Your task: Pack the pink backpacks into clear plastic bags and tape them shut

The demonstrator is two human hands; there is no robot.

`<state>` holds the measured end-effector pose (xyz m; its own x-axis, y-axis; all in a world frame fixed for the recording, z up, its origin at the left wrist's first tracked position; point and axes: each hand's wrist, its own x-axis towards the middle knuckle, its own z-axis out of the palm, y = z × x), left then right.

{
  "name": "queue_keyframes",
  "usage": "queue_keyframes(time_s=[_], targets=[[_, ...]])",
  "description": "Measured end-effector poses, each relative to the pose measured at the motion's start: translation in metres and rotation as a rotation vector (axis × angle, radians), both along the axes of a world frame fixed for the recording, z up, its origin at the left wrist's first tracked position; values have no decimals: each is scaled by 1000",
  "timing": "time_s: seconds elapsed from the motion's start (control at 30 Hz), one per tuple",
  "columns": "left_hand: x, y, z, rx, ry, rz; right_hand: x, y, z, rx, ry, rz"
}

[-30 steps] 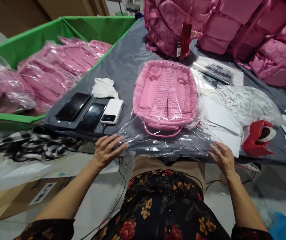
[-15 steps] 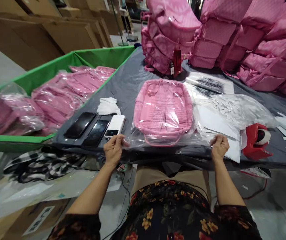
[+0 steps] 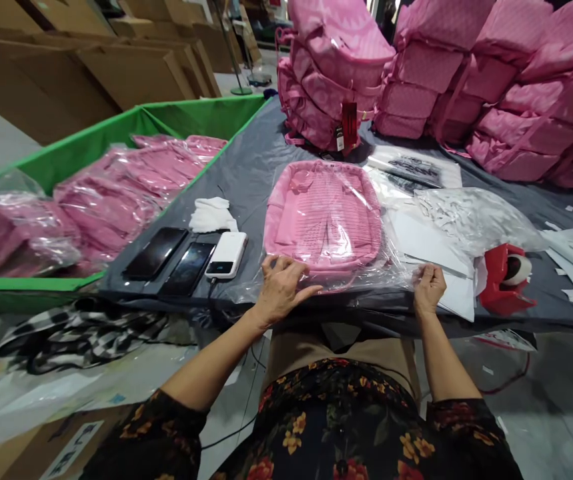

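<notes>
A pink backpack (image 3: 326, 217) lies inside a clear plastic bag (image 3: 396, 273) on the dark cloth-covered table. My left hand (image 3: 282, 287) rests on the bag's near left part, at the backpack's lower corner, with fingers spread and thumb pointing right. At the bag's near right corner, my right hand (image 3: 429, 287) pinches the plastic between thumb and fingers. Left of the bag are a white power bank (image 3: 227, 255), two dark phones and a white glove (image 3: 213, 215).
A green-edged bin (image 3: 141, 123) at left holds several bagged pink backpacks. More pink backpacks (image 3: 421, 67) are stacked at the back. A red tape dispenser (image 3: 501, 280), white sheets (image 3: 429, 243) and a heap of clear plastic (image 3: 481, 217) lie at right.
My left hand has let go of the plastic's left corner and moved right onto the bag, its fingers opening. My right hand keeps its pinch. The view has shifted slightly.
</notes>
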<state>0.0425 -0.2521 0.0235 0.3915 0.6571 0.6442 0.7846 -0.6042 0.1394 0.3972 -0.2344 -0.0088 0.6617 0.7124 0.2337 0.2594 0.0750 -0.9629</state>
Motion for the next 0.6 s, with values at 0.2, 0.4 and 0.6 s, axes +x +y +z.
queue_keyframes(time_s=[0.2, 0.4, 0.6], targets=[[-12, 18, -1, -131, -128, -8, 2, -2, -3, 6, -50, 15], [-19, 28, 12, -343, -51, -31, 8, -5, -5, -7, -73, 89], [-22, 12, 11, -431, -45, -74, 8, -3, -7, 26, -42, 98]])
